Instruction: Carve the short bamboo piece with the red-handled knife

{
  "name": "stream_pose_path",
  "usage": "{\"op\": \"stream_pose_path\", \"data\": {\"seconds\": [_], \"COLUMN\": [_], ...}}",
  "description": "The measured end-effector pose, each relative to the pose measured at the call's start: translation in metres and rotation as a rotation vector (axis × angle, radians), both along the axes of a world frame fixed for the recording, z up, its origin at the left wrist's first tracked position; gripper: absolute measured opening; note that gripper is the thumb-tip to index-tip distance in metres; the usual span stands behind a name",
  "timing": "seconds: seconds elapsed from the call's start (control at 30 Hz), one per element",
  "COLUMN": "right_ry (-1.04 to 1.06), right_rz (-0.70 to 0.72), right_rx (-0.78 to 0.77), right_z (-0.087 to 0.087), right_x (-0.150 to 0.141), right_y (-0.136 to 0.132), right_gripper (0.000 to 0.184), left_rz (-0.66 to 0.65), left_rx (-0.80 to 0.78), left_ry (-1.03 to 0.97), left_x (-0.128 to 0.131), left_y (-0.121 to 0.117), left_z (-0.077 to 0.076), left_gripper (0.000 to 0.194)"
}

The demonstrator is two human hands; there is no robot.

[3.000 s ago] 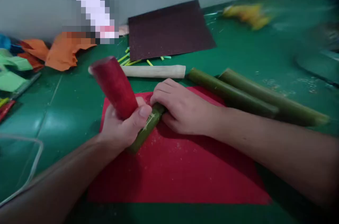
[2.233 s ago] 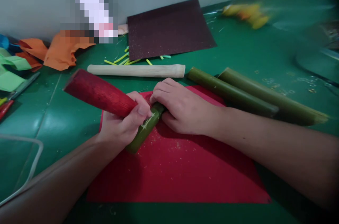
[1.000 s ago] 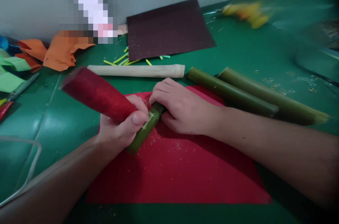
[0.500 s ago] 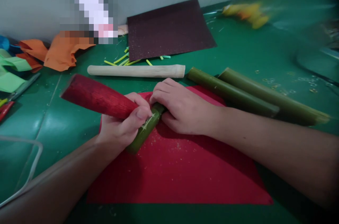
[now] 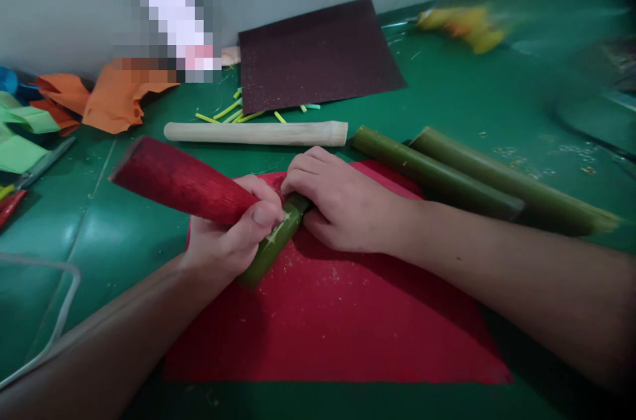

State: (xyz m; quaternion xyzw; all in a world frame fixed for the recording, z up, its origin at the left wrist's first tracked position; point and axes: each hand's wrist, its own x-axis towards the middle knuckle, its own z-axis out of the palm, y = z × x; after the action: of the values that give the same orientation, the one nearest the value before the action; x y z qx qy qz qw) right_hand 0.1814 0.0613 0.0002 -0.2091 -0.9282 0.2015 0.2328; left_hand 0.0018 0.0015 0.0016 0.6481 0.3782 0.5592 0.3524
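Observation:
My left hand (image 5: pixel 233 228) is closed round the thick red wooden handle (image 5: pixel 183 181) of a tool, whose working end is hidden by the fingers. Its tip side meets a short green bamboo tube (image 5: pixel 275 251), where pale scratched marks show in the skin. Wrapped over the tube's far end is my right hand (image 5: pixel 338 201), fingers curled and pressing it down. The tube lies slantwise on a red sheet (image 5: pixel 348 327) sprinkled with fine shavings.
Behind lie a pale peeled bamboo stick (image 5: pixel 258 134) and a dark sheet (image 5: pixel 318 59) over yellow-green strips. Two green bamboo lengths (image 5: pixel 437 171) rest at right, near small rubber bands (image 5: pixel 541 161). Orange paper (image 5: pixel 114 99) and scissors (image 5: pixel 47 158) lie left. A yellow item (image 5: pixel 462 26) is far right.
The red handle's butt has tilted very slightly to the left and down. Both hands and the bamboo tube stay almost in place.

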Motion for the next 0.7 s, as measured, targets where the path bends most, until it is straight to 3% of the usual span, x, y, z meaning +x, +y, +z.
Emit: {"op": "stream_pose_path", "data": {"seconds": [0.2,0.4,0.7], "right_ry": [0.000,-0.010,-0.014], "right_rz": [-0.006,-0.003,-0.011], "right_rx": [0.000,-0.011,-0.002], "right_z": [-0.0005,0.0004,0.0006], "right_x": [0.0002,0.0006,0.0008], "right_y": [0.0007,0.0009,0.0003], "right_gripper": [0.019,0.020,0.021], "left_rz": [0.005,-0.051,0.030], "left_rx": [-0.029,-0.037,-0.021], "left_ry": [0.006,0.010,-0.004], "left_x": [0.0008,-0.0031,0.0042], "left_y": [0.0000,-0.0008,0.0008], "left_z": [0.0019,-0.0001,0.0038], "left_gripper": [0.040,0.053,0.040]}}
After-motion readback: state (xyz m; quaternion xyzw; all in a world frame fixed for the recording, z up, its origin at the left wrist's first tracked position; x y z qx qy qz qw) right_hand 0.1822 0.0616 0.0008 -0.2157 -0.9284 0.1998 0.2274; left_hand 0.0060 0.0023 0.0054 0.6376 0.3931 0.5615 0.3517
